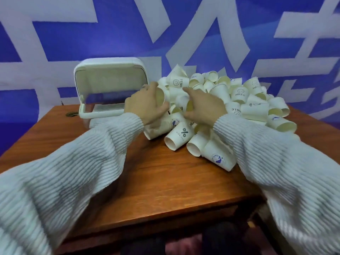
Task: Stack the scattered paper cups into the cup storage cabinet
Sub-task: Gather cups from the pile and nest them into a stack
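The left hand (145, 105) curls around a paper cup (159, 97) at the heap's (239, 100) near-left edge, just beside the open cup storage cabinet (110, 85), likely for a short carry. The right hand (204, 105) rests spread on the heap. Bare table (156, 181) lies nearer the person.

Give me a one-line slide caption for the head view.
Left hand grips a paper cup, right hand reaches into the cup pile, beside the open cabinet.

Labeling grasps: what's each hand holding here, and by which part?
Left hand grips a paper cup around its side wall near the open rim. Right hand reaches into the cup pile, fingers on cups; whether it grips one cannot be told.
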{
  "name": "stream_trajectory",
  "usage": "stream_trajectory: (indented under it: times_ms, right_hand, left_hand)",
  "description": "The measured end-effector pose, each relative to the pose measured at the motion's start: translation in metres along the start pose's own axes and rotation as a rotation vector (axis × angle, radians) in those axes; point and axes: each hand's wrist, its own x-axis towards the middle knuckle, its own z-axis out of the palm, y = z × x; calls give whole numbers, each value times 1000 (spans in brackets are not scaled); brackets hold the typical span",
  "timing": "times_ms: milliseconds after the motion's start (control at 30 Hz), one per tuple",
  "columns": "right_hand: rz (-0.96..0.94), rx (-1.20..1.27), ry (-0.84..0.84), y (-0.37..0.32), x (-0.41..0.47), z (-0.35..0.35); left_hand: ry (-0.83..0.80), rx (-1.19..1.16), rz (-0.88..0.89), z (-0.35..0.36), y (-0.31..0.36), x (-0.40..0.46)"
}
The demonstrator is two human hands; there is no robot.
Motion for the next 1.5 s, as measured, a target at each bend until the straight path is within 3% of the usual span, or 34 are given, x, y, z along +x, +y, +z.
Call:
stream_trajectory:
  times_ms: [467,600,867,1100,1267,1500]
  right_hand:
    - [34,396,197,-58,33,-29]
    - [-12,452,145,-86,71,-13]
    - [-107,296,-27,-132,124,41]
    - [-101,256,-182,-133,135,72]
    - [-143,328,-86,-124,128,55]
    - [-84,412,27,-93,104,27]
  left_hand:
    - [173,-189,-172,-43,-66,12]
    - [189,-221,-226,-43,-95,32]
    - [187,-244,-326,-28,-137,44]
    - [156,-222,-283,-20,-144,48]
    - [150,-244,-255,-21,-138,57]
    - [97,-236,-68,-11,-115,78]
